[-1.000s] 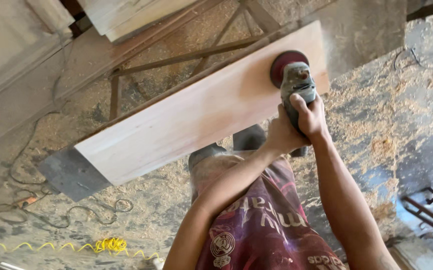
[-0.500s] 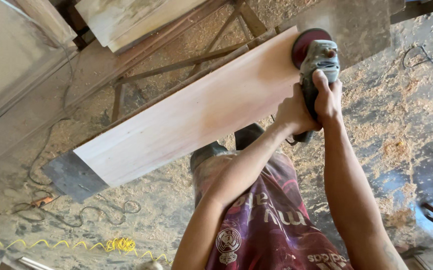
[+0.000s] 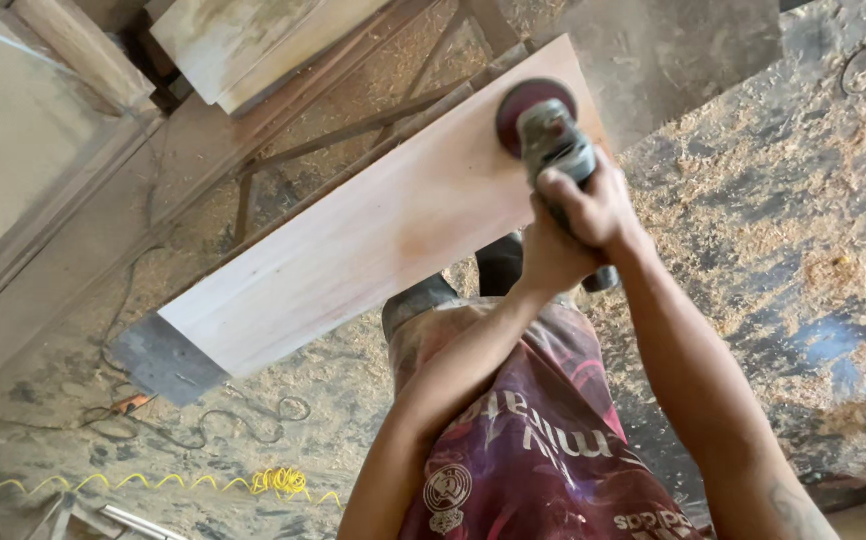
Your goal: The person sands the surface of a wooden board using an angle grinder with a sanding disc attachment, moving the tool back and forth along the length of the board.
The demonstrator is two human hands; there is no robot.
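I hold the disc sander [image 3: 545,135] with both hands: my right hand [image 3: 593,205] is closed around its grey body from above, and my left hand [image 3: 548,262] is closed on the handle just below it. The red sanding disc [image 3: 525,103] lies flat on the far end of the long wooden board [image 3: 353,245], which rests across a dark support [image 3: 158,362] over the sawdust floor [image 3: 773,230]. I judge the sanding is well advanced, because the whole face looks pale and even, with only a faint reddish patch near the middle. The far corner under the disc is the part in work; I cannot tell if the edges are finished
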